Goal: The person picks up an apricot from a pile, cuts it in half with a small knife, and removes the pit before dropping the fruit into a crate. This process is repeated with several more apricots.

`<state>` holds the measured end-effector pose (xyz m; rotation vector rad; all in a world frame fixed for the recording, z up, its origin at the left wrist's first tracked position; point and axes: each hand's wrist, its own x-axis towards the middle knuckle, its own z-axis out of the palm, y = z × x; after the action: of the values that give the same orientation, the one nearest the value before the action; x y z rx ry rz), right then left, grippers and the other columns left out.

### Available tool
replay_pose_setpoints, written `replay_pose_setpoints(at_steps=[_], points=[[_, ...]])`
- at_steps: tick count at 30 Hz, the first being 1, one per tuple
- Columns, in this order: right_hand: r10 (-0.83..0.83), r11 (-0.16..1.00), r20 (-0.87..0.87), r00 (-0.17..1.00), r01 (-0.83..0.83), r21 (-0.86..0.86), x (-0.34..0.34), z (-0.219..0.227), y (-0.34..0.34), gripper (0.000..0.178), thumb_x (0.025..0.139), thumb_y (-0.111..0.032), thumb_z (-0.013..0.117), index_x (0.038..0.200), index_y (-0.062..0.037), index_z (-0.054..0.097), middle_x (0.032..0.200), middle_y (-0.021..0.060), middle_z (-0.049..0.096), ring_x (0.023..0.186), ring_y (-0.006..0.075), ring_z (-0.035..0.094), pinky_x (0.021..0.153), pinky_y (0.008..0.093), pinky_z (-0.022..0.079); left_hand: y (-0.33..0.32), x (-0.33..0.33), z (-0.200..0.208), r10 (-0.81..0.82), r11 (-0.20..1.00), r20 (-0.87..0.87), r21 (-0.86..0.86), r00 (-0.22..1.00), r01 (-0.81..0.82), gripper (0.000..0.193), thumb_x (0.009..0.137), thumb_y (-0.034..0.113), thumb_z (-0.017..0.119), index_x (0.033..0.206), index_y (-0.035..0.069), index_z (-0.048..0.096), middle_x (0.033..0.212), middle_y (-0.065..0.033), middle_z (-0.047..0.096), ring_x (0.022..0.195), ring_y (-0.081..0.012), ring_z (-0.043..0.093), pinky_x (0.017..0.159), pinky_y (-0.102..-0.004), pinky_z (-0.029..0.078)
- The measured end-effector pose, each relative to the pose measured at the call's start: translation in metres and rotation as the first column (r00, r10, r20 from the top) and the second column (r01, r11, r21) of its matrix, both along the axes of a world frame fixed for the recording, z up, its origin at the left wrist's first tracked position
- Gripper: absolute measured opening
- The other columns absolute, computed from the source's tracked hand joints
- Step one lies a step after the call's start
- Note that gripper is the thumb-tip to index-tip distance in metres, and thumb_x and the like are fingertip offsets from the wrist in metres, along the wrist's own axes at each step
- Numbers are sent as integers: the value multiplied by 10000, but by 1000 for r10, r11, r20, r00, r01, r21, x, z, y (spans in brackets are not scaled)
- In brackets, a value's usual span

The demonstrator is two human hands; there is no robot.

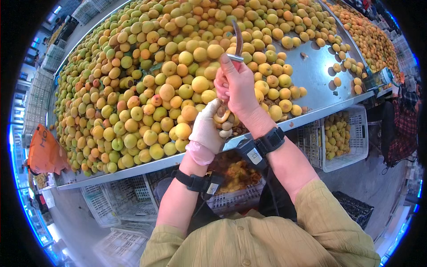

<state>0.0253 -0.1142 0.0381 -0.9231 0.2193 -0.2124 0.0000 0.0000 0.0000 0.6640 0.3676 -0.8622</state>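
My left hand [207, 127], in a pale glove with a pink cuff, is closed around a cut-open apricot [221, 114] at the table's near edge. The fruit's brownish inside faces up between the fingers. Just to its right, my bare right hand [238, 86] grips a knife with a curved brown blade [238, 38] that points away from me. A metal collar shows by the thumb; the handle is hidden in the fist. Loose yellow-green and orange apricots [167, 92] are heaped beyond both hands.
The metal table [307, 66] has a raised front rim. Below it, a crate of peeled-looking fruit pieces [240, 175] sits between my legs. A white crate [344, 138] holding apricots stands to the right, white crates [126, 200] to the left. An orange bag [44, 151] hangs at the left corner.
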Motion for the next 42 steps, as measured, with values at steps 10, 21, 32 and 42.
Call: replay_pose_setpoints(at_steps=[10,21,32,42], points=[[88,986,250,964,-120,116,-4,0,-11,372,916,-405,645,757,-106,490,543,-28,421,401,67,353,360,227,263,5,4,8,-210,890,-199,-443,957,103,240,980,328,488,903,108,548,799,-63,588,518,-108,449,385,-179,328],[-15,1000,-167,986,10,-30,8,-17,-10,347,875,-432,674,811,-124,528,618,-11,503,494,131,471,490,303,409,14,21,11,190,953,305,173,933,-250,303,975,343,536,1104,77,605,923,-27,625,700,-124,574,512,-223,414],[217,508,-59,974,-164,-845,-2,-24,17,579,739,-509,766,1021,-28,607,848,125,676,795,277,661,721,357,518,37,15,26,233,854,400,352,886,-383,368,980,392,511,1219,116,560,1122,-48,599,956,-118,567,698,-265,486],[182,455,26,983,-61,-889,-4,-28,22,398,824,-374,673,972,-20,570,810,182,660,774,361,650,696,419,520,25,21,15,328,834,408,299,852,-464,256,972,323,541,1081,102,610,908,14,598,750,-79,536,600,-231,438]])
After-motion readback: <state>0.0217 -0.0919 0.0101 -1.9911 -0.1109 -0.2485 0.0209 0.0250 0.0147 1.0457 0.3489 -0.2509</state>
